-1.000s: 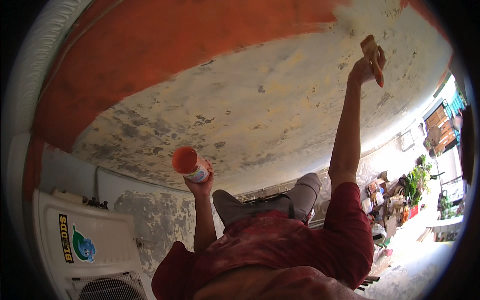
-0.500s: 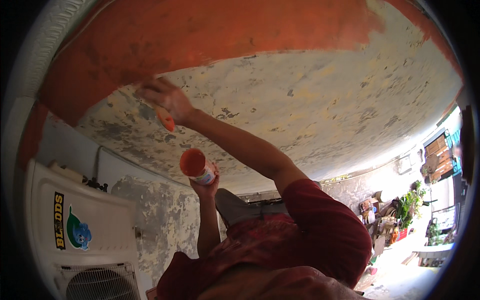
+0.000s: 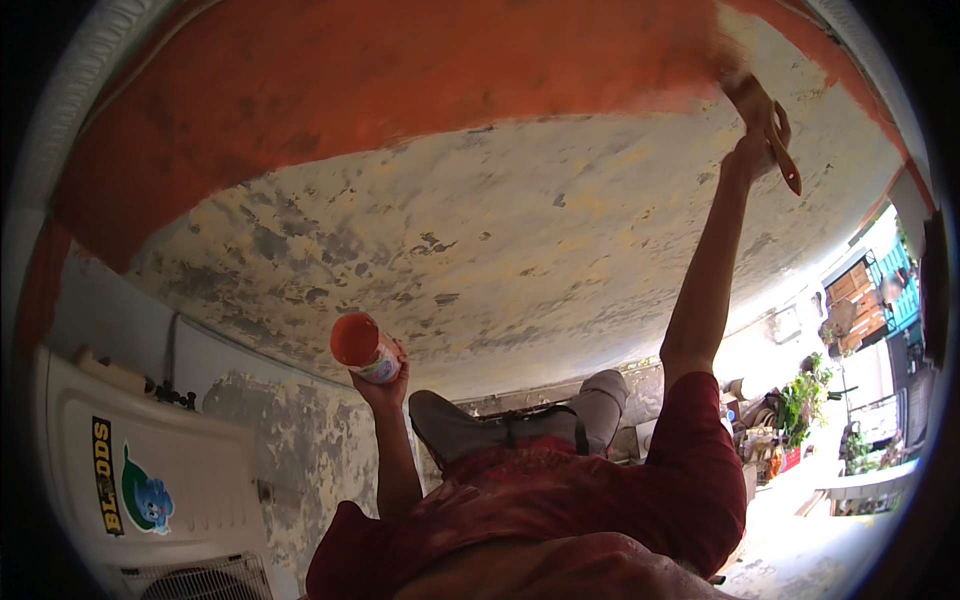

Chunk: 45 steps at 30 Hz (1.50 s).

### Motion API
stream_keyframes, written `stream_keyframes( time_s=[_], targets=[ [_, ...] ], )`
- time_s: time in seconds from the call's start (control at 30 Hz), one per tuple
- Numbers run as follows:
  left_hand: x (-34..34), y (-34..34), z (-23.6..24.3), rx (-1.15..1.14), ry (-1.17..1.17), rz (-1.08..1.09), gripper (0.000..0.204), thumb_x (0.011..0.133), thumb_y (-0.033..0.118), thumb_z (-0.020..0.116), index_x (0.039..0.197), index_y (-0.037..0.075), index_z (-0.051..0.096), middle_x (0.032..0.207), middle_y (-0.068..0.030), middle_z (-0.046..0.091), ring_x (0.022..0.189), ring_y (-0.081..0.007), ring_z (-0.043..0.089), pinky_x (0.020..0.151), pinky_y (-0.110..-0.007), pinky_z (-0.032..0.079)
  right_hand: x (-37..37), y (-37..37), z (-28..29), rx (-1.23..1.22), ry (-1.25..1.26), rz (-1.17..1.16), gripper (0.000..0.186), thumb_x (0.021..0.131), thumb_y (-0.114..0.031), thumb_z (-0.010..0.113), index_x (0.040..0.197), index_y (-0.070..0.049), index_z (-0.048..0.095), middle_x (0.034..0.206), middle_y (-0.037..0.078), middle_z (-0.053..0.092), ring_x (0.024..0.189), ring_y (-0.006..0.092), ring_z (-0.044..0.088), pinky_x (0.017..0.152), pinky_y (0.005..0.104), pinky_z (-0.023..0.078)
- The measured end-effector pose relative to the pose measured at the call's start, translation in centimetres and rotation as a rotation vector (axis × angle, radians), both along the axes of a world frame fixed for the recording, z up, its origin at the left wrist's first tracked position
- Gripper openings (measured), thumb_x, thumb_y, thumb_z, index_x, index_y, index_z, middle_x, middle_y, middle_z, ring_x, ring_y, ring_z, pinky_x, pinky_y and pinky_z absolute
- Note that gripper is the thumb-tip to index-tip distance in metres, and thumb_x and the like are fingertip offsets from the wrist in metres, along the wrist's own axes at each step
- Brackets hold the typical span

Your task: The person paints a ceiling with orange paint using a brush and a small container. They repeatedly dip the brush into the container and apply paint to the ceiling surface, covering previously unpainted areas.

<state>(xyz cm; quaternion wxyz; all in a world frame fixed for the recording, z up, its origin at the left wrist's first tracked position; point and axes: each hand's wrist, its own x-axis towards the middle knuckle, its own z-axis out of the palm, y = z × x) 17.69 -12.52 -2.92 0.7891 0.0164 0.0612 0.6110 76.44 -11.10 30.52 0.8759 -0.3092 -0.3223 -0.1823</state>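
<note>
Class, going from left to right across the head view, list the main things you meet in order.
Air-conditioner outdoor unit → paint container in the left hand → grey trousers → paintbrush in the right hand → turquoise panel.

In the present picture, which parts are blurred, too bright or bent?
Head view: brush bristles look smeared; head view: glare bleaches the background around the green plants; head view: the wall has curved edges, and the picture corners are black.
</note>
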Motion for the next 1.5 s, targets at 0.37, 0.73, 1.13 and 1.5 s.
stream_keyframes(
  time_s=[0.37, 0.73, 1.13, 1.5],
  targets=[
    [3.0, -0.8, 0.8, -0.073, -0.087, -0.031, 0.067, 0.087, 0.055, 0.057, 0.137, 0.012, 0.046, 0.128, -0.0134, 0.052, 0.117, -0.0345, 0.052, 0.077, -0.044, 0.05, -32.3, 11.7, 0.1, -0.037, -0.518, 0.116, 0.033, 0.087, -0.017, 0.057, 0.119, -0.01, 0.063, 0.124, 0.013, 0.058, 0.118, 0.0349, 0.052, 0.096, 0.0461, 0.046],
    [1.3, -2.5, 0.1, -0.013, -0.067, -0.029, 0.062, 0.08, 0.044, 0.07, 0.13, 0.012, 0.053, 0.129, -0.0171, 0.053, 0.118, -0.0346, 0.052, 0.083, -0.044, 0.052, -36.6, 9.1, 2.0, -0.057, -0.714, 0.724, 0.03, 0.092, -0.01, 0.06, 0.121, -0.007, 0.063, 0.127, 0.011, 0.059, 0.119, 0.0238, 0.055, 0.093, 0.0364, 0.051],
    [7.4, 0.2, 1.3, -0.051, -0.012, -0.121, 0.063, 0.084, 0.051, 0.064, 0.131, 0.011, 0.052, 0.128, -0.0166, 0.054, 0.113, -0.0339, 0.055, 0.077, -0.041, 0.05, 9.2, -3.2, -5.4, -0.193, 0.031, -0.409, 0.025, 0.096, -0.017, 0.058, 0.114, 0.0, 0.063, 0.116, 0.014, 0.063, 0.105, 0.0232, 0.061, 0.092, 0.033, 0.048],
    [9.1, -0.3, 3.0, -0.041, -0.032, -0.164, 0.061, 0.084, 0.046, 0.066, 0.131, 0.011, 0.051, 0.129, -0.0149, 0.054, 0.114, -0.0313, 0.054, 0.077, -0.04, 0.05, -25.0, 5.8, -7.4, -0.138, -0.767, 0.224, 0.035, 0.083, -0.012, 0.064, 0.118, -0.011, 0.066, 0.114, 0.006, 0.065, 0.105, 0.0299, 0.062, 0.088, 0.0383, 0.054]
  ],
)
